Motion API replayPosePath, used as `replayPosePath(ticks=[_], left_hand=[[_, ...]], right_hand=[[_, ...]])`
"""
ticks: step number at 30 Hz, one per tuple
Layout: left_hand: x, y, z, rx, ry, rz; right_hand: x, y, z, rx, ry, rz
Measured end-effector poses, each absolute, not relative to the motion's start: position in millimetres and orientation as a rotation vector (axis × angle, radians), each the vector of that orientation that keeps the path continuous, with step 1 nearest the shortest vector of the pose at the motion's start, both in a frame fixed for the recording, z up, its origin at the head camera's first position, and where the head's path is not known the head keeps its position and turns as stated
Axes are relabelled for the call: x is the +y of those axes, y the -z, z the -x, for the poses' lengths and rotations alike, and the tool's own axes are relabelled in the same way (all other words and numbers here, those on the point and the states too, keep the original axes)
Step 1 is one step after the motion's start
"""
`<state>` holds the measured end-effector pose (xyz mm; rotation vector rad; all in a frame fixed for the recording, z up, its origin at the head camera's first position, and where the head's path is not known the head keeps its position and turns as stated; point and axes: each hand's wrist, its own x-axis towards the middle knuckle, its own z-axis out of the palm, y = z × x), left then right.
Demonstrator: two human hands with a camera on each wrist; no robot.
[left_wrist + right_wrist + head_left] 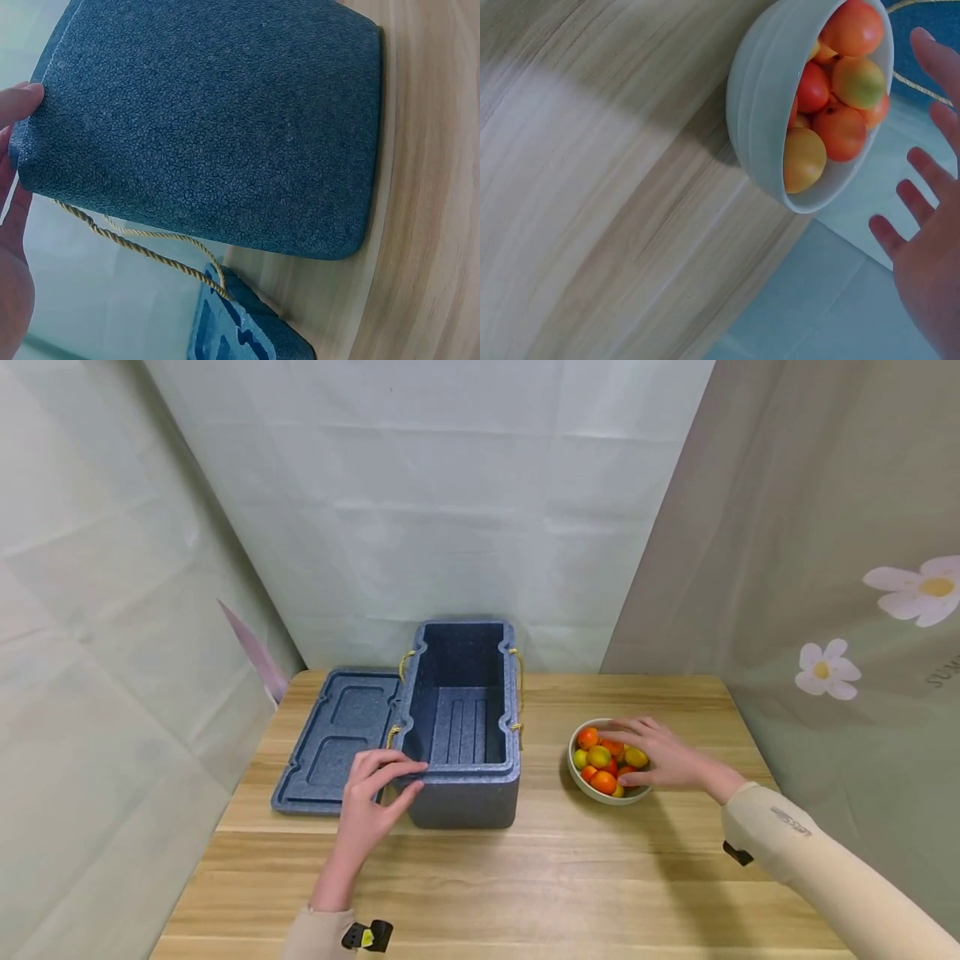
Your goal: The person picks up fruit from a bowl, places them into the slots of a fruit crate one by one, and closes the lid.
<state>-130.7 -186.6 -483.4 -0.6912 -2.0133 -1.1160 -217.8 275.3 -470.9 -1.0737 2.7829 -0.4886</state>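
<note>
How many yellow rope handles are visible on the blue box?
2: one rope handle hangs at the box's left side, another at its right; the far end may hide more.

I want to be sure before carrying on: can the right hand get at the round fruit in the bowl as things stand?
Yes, it looks so: the right hand hovers open above the bowl, the round fruit lies uncovered, and the right wrist view shows nothing between them.

A strip of pale wooden tabletop (544,785) lies open between the tall, speckled blue-grey foam-textured box (465,806) and the round white bowl (759,112). The box's walls and yellow twisted-rope handles (154,256) obstruct low sideways passage; its uncovered top admits entry from above.
</note>
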Motion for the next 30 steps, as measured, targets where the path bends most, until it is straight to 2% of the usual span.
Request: replayPosePath(ticks=[23,30], left_hand=[[-187,487,131,-2.015,1.144,0.647],[-186,488,131,-2.019,1.156,0.655]], right_hand=[[241,464,269,2.462,0.349,1.328],[233,464,273,2.411,0.237,1.262]])
